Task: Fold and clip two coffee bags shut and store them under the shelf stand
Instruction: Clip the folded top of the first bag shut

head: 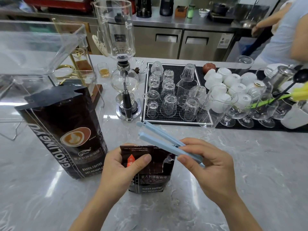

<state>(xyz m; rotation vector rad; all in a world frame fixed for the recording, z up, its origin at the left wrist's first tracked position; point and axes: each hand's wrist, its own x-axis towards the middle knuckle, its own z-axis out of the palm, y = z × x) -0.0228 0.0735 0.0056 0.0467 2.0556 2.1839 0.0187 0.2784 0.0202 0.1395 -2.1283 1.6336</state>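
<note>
1. On the marble counter (233, 164), our left hand (120, 169) pinches the folded top of the small coffee bag (150, 172).
2. Our right hand (206, 162) grips the blue clip (160, 139), its arms spread, just above that bag.
3. The tall coffee bag (65, 130) stands unclipped at left, beside the clear shelf stand (41, 47).

head cam | looking forward and down over marble counter (250, 164) | sitting close above both hands | only view
</note>
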